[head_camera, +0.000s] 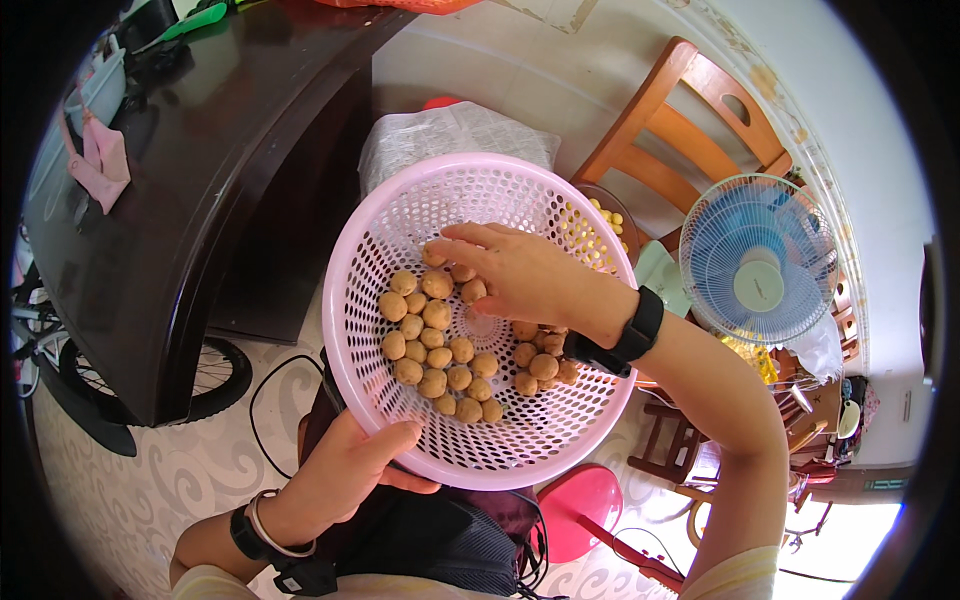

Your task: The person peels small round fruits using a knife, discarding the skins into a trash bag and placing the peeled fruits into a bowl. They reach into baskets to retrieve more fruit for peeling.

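A round pink plastic colander (350,225) with many holes lies before me, its rim facing up. My left hand (345,465) grips its lower left rim, thumb over the edge and fingers underneath. Inside, small brown potatoes (437,314) form a loose group at the left and bottom, and another pile of them (544,367) sits at the right, partly under my right wrist. Above the upper potatoes is my right hand (517,274), palm down with fingers spread. Its fingertips are over or against a few potatoes; whether they touch cannot be told.
At the left stands a dark table (225,97). Behind the colander is a plastic-covered surface (457,131). A brown bowl (628,225) of yellow pieces, an electric fan (757,262) and a wooden chair (682,135) are at the right. A black cable (259,420) crosses the floor.
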`<act>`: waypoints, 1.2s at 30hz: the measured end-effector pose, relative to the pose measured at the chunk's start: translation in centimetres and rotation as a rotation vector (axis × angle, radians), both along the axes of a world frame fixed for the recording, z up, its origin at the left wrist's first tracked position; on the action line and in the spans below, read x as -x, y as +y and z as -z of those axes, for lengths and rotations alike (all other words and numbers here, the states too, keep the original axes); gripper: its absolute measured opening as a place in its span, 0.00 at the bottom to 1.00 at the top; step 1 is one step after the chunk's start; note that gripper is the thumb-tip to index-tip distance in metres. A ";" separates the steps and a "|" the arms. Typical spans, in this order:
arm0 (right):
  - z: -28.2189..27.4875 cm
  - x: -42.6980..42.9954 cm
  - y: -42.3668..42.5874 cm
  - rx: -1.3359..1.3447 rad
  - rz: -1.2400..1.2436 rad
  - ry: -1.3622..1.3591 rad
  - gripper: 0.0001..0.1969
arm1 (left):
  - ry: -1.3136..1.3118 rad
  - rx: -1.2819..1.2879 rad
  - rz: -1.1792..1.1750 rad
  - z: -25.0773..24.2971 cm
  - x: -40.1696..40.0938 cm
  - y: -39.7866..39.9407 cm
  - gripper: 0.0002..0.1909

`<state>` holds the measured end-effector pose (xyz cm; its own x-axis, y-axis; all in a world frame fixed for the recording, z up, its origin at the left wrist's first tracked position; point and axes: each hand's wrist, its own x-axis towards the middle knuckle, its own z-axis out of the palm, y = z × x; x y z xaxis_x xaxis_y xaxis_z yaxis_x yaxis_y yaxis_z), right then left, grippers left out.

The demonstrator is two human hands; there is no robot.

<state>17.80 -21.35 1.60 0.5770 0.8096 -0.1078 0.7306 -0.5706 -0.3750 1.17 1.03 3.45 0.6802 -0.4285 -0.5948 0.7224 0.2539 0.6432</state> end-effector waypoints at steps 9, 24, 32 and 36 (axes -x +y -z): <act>-1.0 1.6 -0.6 -0.024 -0.295 -0.043 0.29 | -0.007 0.020 -0.009 0.1 0.0 0.0 0.24; -0.9 2.0 -0.1 0.083 -0.332 -0.159 0.22 | -0.006 0.006 -0.005 0.3 0.0 0.0 0.24; -0.5 2.2 0.7 0.142 -0.366 -0.283 0.14 | 0.005 0.004 0.012 0.3 -0.1 0.1 0.25; 0.3 2.0 1.0 0.124 -0.361 -0.325 0.10 | -0.001 0.010 0.009 0.3 -0.1 0.1 0.25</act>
<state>15.81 -20.36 1.28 0.2816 0.9564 -0.0770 0.9576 -0.2852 -0.0406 1.30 1.09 3.20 0.6769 -0.4405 -0.5897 0.7239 0.2531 0.6418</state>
